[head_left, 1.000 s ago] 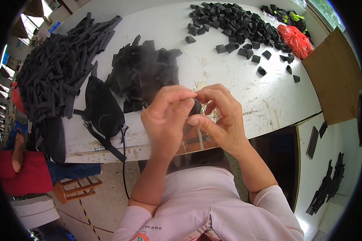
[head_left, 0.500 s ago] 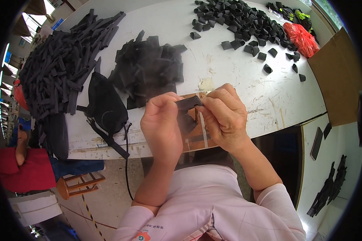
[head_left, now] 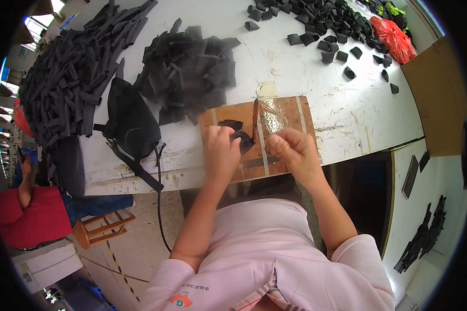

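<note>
My left hand [head_left: 221,153] is over the left half of a wooden board [head_left: 300,122], its fingers curled down onto a small black fabric piece [head_left: 243,141]. Another dark fold of fabric [head_left: 231,124] shows just beyond the fingertips. On the board's right side my right hand [head_left: 297,155] is closed, thumb pressed to the fingers. Whether anything is pinched there is too small to make out. Between the hands a thin dark-brown upright strip [head_left: 255,120] rises from the board, beside clear tape [head_left: 274,118].
A heap of flat black pieces [head_left: 189,72] lies beyond the board, with a pile of black strips [head_left: 62,78] farther left. A black pouch [head_left: 132,122] with a cord is nearer. Folded black loops [head_left: 327,45], a red plastic bag [head_left: 393,39] and cardboard [head_left: 436,98] are at right.
My hands have come apart and down from the black piece held up between them. The left moved onto the pieces on the board; the right drew back slightly, uncovering the board.
</note>
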Available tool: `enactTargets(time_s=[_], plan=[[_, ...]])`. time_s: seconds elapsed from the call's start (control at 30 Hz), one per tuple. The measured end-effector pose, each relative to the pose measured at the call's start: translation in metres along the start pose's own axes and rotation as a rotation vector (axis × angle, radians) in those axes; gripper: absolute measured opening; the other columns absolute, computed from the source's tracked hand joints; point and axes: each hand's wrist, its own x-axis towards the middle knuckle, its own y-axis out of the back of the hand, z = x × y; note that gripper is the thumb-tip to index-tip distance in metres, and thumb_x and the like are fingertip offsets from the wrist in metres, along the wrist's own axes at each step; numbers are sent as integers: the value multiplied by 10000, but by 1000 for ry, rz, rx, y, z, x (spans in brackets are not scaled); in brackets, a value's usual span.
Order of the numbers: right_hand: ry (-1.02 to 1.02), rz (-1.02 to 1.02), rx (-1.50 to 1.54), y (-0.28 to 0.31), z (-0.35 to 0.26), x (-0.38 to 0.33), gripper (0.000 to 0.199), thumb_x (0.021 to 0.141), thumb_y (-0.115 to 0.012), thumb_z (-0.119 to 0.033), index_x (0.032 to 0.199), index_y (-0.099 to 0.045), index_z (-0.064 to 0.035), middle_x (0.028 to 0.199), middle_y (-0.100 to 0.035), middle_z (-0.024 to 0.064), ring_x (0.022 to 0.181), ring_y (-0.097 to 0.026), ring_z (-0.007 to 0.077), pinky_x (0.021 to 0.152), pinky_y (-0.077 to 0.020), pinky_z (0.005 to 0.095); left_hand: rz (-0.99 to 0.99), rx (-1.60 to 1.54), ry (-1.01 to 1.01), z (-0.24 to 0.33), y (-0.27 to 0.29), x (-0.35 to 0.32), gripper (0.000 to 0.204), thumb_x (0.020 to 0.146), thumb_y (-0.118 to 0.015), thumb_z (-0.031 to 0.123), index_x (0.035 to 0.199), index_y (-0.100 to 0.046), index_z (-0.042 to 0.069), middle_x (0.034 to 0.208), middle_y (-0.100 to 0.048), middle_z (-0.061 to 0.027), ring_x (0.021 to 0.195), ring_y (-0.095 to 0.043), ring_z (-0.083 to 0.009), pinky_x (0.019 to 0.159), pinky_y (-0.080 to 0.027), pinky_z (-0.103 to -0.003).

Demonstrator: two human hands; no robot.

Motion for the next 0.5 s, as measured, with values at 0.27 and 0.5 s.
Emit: enactTargets(time_s=[0.27,0.5], plan=[[402,-104,-465,-23,20,-18,373,709,-582,50,1044,-582,-114,884,-514,94,809,-539,217,656,-458,319,-342,-1183,488,0,41,2,85,779,-599,75,850,-580,32,720,-590,5,568,-511,-54,529,-407,-181],[318,74,-193,-41,29,-6,112,758,-587,7,856,-624,-32,827,-511,86,778,-522,187,649,-435,257,-422,-1446,542,-2,35,-5,127,822,-558,62,940,-549,16,788,-580,-25,607,-510,-56,514,-391,-178]])
